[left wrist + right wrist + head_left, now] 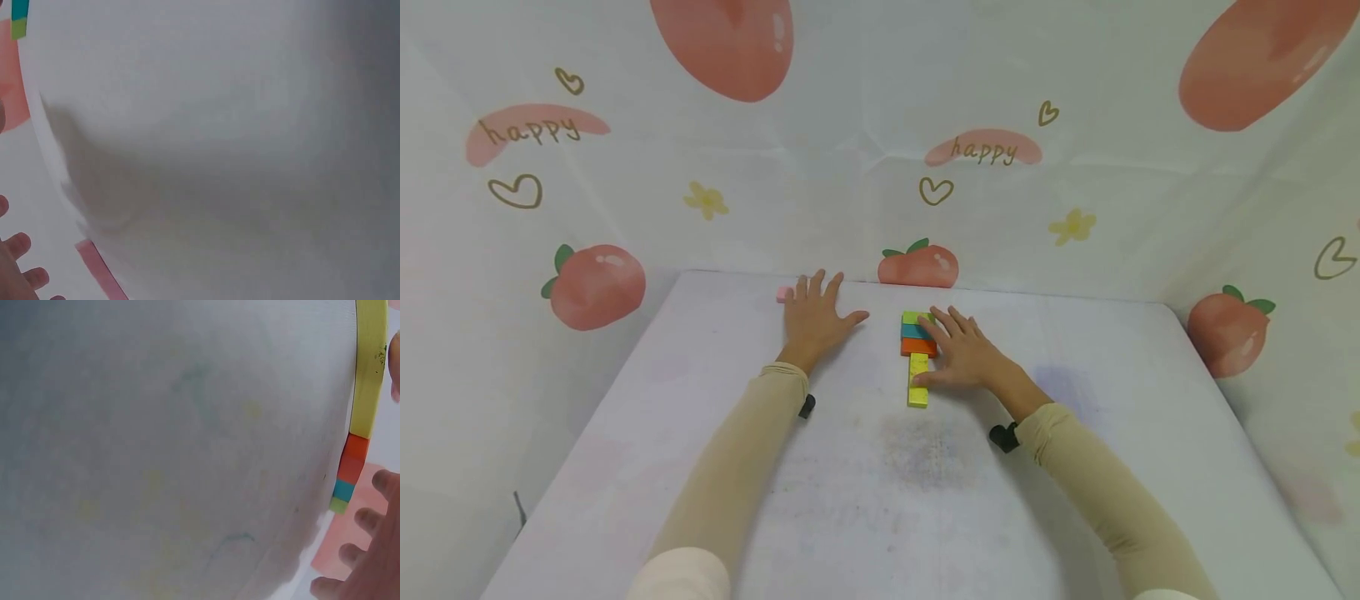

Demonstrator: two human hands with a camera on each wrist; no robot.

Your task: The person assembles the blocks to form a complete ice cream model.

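Observation:
My left hand (815, 323), its fingers straight and spread, hovers over or rests on the far left of the table; I cannot tell which. Beside its outer fingers lies a small pink block (782, 295), also visible as a pink strip (102, 270) in the left wrist view. Right of centre, a green block (912, 317), a teal block (912, 332) and an orange block (917, 346) form a row, with a long yellow block (918, 367) extending toward me. My right hand (964, 354) spreads over their right side, its thumb by the yellow block; contact is unclear.
The white table (850, 500) has a dark smudge (928, 450) in front of the blocks. Behind it hangs a white cloth (857, 108) printed with fruit and hearts. Black wrist cameras show under the left wrist (807, 407) and right wrist (1003, 437).

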